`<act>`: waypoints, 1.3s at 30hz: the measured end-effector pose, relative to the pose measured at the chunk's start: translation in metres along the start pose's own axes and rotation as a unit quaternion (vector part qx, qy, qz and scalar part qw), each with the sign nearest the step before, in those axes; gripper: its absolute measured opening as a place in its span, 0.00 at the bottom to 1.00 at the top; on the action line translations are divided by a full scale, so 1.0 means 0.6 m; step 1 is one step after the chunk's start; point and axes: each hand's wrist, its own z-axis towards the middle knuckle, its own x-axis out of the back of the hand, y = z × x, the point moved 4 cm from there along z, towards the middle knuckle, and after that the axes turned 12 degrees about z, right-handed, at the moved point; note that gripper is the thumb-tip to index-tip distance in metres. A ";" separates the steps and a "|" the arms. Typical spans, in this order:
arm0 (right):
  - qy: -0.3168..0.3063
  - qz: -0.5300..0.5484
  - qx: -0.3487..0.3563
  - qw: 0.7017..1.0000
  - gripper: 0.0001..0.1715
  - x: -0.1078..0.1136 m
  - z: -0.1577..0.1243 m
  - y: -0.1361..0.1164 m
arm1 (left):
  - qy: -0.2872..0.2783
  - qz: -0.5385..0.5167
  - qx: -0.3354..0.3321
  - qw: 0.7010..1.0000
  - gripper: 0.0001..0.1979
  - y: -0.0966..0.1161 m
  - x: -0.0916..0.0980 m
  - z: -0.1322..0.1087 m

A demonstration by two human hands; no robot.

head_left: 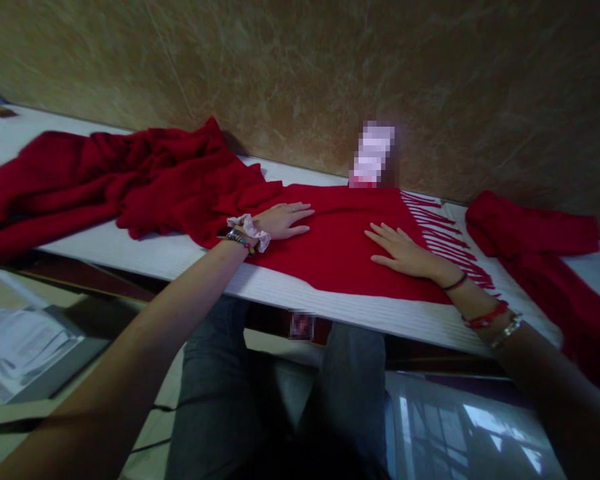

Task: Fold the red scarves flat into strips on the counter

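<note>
A red fringed scarf (340, 260) lies across the white tabletop, its right part spread flat and its left part bunched in folds. Flat on the scarf, near where the folds begin, rests my left hand (281, 221) with fingers stretched out. My right hand (403, 252) also lies open on the flat part, close to the fringe (443, 233) at the right end. Neither hand grips the cloth. Both wrists wear bands, with a scrunchie on the left one.
A marbled wall (300, 80) rises behind the white table (145, 253). More red cloth (525, 230) lies folded at the right. A blurred-out upright rectangle (373, 153) leans by the wall. Below left stands a grey box (45, 373) with papers; a shiny clear surface (470, 427) is below right.
</note>
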 end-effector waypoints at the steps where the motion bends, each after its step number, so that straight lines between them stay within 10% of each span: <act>1: -0.004 -0.001 -0.002 1.000 0.39 0.000 0.000 0.000 | -0.002 0.000 0.002 1.000 0.28 0.000 -0.001 -0.001; 15: 0.010 -0.014 0.011 1.000 0.38 0.002 -0.003 -0.007 | -0.077 0.018 0.116 0.990 0.33 -0.056 -0.001 0.005; 23: 0.117 -0.012 -0.009 0.993 0.37 0.025 0.000 0.004 | -0.018 0.002 0.056 0.998 0.32 -0.002 0.010 0.019; 39: -0.005 0.003 -0.186 0.982 0.41 0.014 -0.018 0.063 | 0.022 0.037 0.013 0.999 0.26 0.027 0.024 -0.001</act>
